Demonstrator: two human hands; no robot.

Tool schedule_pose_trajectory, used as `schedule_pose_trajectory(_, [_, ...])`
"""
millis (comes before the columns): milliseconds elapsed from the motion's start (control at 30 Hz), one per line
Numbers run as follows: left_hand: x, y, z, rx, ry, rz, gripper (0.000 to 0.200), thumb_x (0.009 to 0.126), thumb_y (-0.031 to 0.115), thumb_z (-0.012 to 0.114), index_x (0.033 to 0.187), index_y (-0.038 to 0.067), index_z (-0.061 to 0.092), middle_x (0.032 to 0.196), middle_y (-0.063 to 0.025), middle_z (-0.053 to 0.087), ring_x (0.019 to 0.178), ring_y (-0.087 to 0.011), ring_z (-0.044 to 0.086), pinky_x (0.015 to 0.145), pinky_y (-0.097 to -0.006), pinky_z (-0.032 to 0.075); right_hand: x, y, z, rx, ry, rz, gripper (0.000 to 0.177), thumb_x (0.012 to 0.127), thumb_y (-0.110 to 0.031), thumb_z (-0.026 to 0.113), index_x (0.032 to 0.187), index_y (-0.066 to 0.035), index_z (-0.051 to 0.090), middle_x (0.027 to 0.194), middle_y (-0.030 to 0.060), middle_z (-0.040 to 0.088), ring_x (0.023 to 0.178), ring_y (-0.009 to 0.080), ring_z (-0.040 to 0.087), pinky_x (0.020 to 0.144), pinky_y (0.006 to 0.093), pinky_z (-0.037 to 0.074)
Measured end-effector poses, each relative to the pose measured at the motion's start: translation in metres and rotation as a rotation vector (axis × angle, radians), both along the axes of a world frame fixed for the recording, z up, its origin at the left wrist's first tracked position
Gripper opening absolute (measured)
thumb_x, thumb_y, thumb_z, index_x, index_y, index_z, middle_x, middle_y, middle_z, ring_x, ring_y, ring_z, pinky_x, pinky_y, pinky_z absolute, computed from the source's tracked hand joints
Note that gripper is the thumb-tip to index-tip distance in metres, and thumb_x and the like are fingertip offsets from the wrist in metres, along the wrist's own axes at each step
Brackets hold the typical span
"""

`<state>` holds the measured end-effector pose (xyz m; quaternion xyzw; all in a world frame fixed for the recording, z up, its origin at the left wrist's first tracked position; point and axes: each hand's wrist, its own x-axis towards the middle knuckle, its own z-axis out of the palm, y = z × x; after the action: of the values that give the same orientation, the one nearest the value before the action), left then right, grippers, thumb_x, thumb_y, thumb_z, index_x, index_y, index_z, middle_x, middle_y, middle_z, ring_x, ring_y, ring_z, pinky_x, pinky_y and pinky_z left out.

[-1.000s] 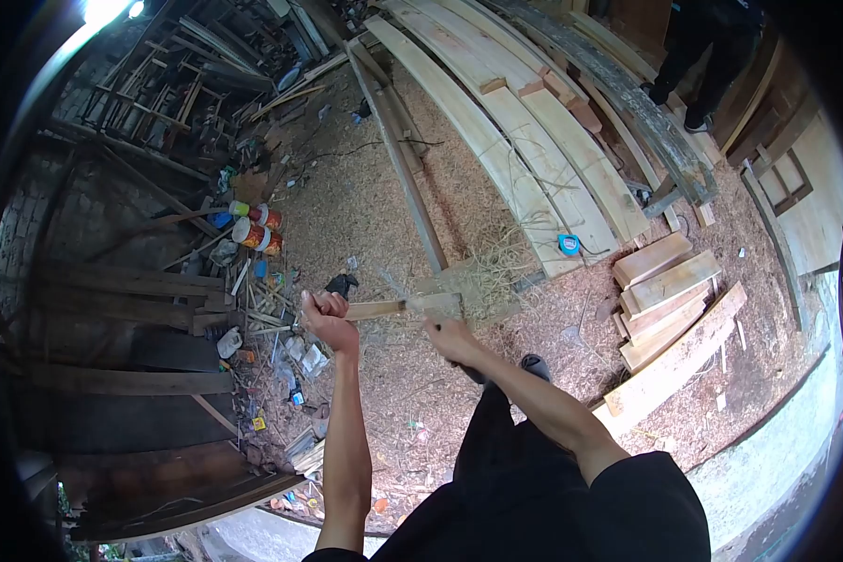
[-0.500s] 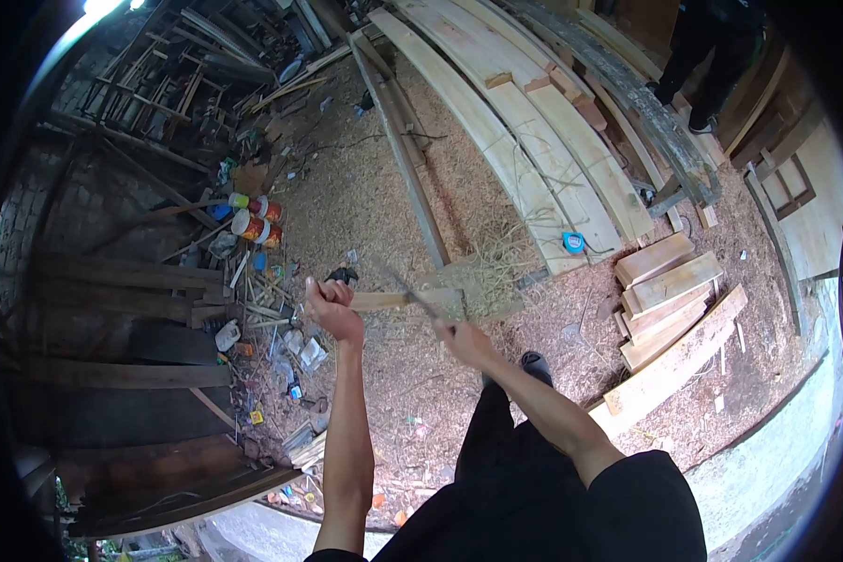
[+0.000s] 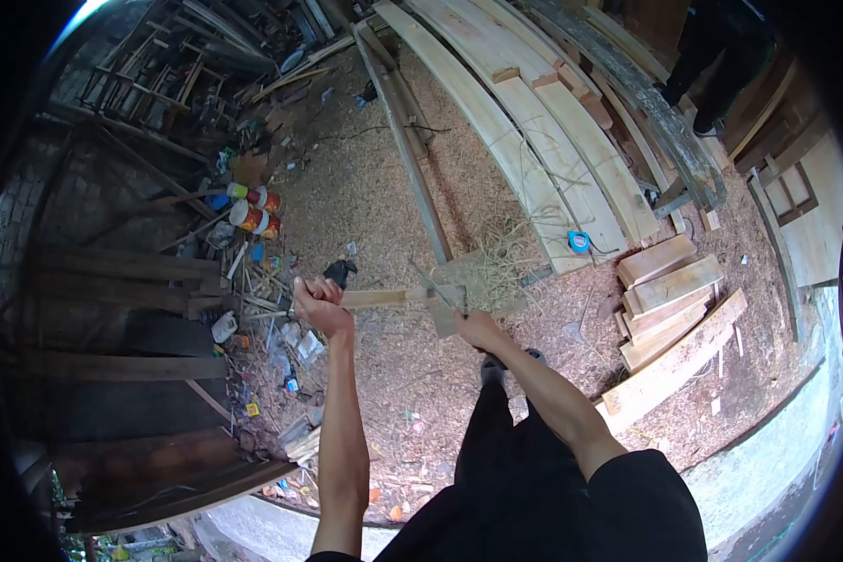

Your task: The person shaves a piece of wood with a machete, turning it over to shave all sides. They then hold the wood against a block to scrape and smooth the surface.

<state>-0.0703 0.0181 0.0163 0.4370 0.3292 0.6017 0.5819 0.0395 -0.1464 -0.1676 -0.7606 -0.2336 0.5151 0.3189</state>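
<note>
My left hand (image 3: 320, 305) is closed around the near end of a pale wooden handle (image 3: 379, 299), which points to the right. At its far end is a flat greyish part (image 3: 448, 302), its exact shape hard to make out. My right hand (image 3: 480, 331) is closed on a thin grey strip-like tool (image 3: 428, 280) that slants up and left across that far end. Whether the strip touches it cannot be told. A dark object (image 3: 340, 273) lies just beyond my left hand.
Long planks (image 3: 496, 122) lie at the upper right, with a blue tape measure (image 3: 579, 242) on one. Short boards (image 3: 670, 286) are stacked at right. Paint cans (image 3: 246, 215) and litter lie left. Another person's dark-clothed legs (image 3: 707, 70) show at upper right.
My right hand has moved slightly right and the thin tool now slants more steeply. My left hand has shifted a little left, still holding the handle.
</note>
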Motion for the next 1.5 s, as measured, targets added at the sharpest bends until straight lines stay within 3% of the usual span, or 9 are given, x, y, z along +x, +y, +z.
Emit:
schedule_pose_trajectory(100, [0.007,-0.002,-0.001,0.014,0.021,-0.016,0.040,0.091,0.028,0.036,0.056,0.015,0.020,0.043,0.0022,0.019,0.038,-0.0086,0.015,0.038,-0.0253,0.016,-0.018,-0.003,0.041,0.330,-0.168,-0.038,0.054,0.086,-0.045,0.041,0.088,0.006,0.060,0.073,0.0273,0.059,0.075,0.0434,0.057,0.070,0.0448,0.046])
schedule_pose_trajectory(167, [0.011,0.000,0.004,0.033,0.032,-0.030,0.040,0.091,0.027,0.036,0.056,0.015,0.020,0.043,0.0023,0.019,0.039,-0.0086,0.015,0.038,-0.0254,0.016,-0.026,0.001,-0.010,0.353,-0.168,-0.012,0.057,0.086,-0.046,0.040,0.088,0.007,0.061,0.075,0.0272,0.059,0.078,0.0436,0.058,0.073,0.0447,0.045])
schedule_pose_trajectory(233, [0.004,-0.004,0.001,0.041,0.054,-0.046,0.040,0.091,0.027,0.036,0.056,0.015,0.020,0.043,0.0023,0.019,0.039,-0.0086,0.015,0.038,-0.0255,0.016,-0.019,-0.008,-0.046,0.057,-0.052,-0.072,0.057,0.085,-0.046,0.041,0.090,0.008,0.058,0.082,0.0336,0.056,0.084,0.0438,0.057,0.078,0.0445,0.044])
schedule_pose_trajectory(433, [0.003,-0.001,0.000,-0.007,-0.019,0.025,0.041,0.091,0.026,0.038,0.055,0.014,0.021,0.043,0.0028,0.018,0.038,-0.0076,0.014,0.037,-0.0249,0.014,-0.009,-0.009,0.026,0.107,-0.050,0.029,0.064,0.085,-0.051,0.038,0.094,0.010,0.058,0.085,0.0340,0.056,0.087,0.0424,0.057,0.080,0.0446,0.044])
schedule_pose_trajectory(900, [-0.004,0.007,-0.004,-0.011,0.044,0.051,0.042,0.091,0.027,0.036,0.055,0.015,0.019,0.043,0.0025,0.017,0.037,-0.0081,0.015,0.037,-0.0252,0.015,-0.009,-0.027,0.004,0.136,-0.085,0.133,0.068,0.085,-0.055,0.033,0.094,0.007,0.059,0.092,0.0300,0.058,0.092,0.0418,0.056,0.081,0.0452,0.044])
schedule_pose_trajectory(1033, [-0.002,0.005,0.000,0.010,0.040,0.062,0.042,0.091,0.026,0.037,0.055,0.015,0.019,0.043,0.0026,0.017,0.037,-0.0079,0.015,0.037,-0.0251,0.014,0.011,-0.016,-0.037,-0.118,-0.124,0.097,0.066,0.086,-0.053,0.033,0.095,0.007,0.059,0.093,0.0305,0.057,0.092,0.0420,0.055,0.082,0.0452,0.043])
schedule_pose_trajectory(1200, [0.011,-0.002,0.002,0.014,0.030,0.040,0.042,0.090,0.026,0.038,0.055,0.015,0.019,0.042,0.0027,0.019,0.038,-0.0075,0.014,0.038,-0.0253,0.014,-0.015,-0.024,-0.019,0.314,-0.234,-0.050,0.066,0.086,-0.050,0.036,0.075,0.012,0.058,0.069,0.0288,0.058,0.072,0.0420,0.059,0.073,0.0463,0.045])
schedule_pose_trajectory(1300, [0.006,-0.002,0.000,0.013,0.056,0.038,0.042,0.090,0.027,0.038,0.054,0.015,0.020,0.042,0.0025,0.019,0.037,-0.0076,0.014,0.037,-0.0254,0.015,-0.006,-0.035,-0.082,-0.049,-0.044,-0.126,0.065,0.086,-0.049,0.038,0.074,0.012,0.056,0.060,0.0271,0.056,0.064,0.0411,0.059,0.068,0.0465,0.046])
schedule_pose_trajectory(1500, [0.010,-0.001,0.000,-0.011,0.017,0.031,0.043,0.090,0.026,0.038,0.054,0.015,0.018,0.042,0.0026,0.018,0.037,-0.0077,0.014,0.037,-0.0252,0.015,0.000,-0.033,-0.037,0.261,-0.278,-0.070,0.067,0.085,-0.052,0.038,0.070,0.010,0.058,0.054,0.0223,0.056,0.049,0.0342,0.058,0.052,0.0426,0.048])
